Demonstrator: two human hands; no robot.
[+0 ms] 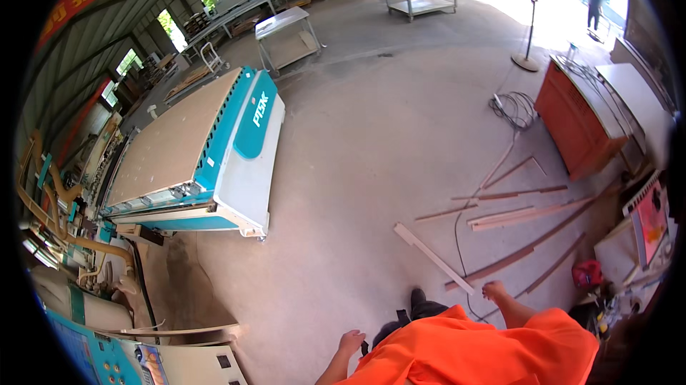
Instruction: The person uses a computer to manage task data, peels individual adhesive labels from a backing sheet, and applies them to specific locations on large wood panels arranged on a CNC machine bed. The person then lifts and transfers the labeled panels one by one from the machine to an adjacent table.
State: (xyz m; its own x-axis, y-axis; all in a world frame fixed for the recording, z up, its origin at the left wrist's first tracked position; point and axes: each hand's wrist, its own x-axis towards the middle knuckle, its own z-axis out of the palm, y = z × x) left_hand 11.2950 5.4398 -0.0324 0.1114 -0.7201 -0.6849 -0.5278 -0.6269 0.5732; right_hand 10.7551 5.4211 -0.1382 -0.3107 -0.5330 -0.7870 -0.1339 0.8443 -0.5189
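My left hand (351, 342) hangs low beside my body over the bare floor, its fingers loosely bent and apart, with nothing visible in it. On the other side my right hand (494, 290) is held out, fingers slightly curled and no object showing in them. Closest to it is the near end of a pale wooden board (433, 257) lying on the floor, apart from the hand as far as I can see. A long brown wooden strip (500, 265) lies just beyond. My orange shirt and one dark shoe (417, 296) show below.
A large teal-and-white machine (246, 163) with a flat brown bed stands left. Several wood strips (511, 219) and a black cable (458, 231) lie across the floor at right, near a red cabinet (572, 121). Metal tables (421, 5) and a pedestal fan (525, 62) stand farther off.
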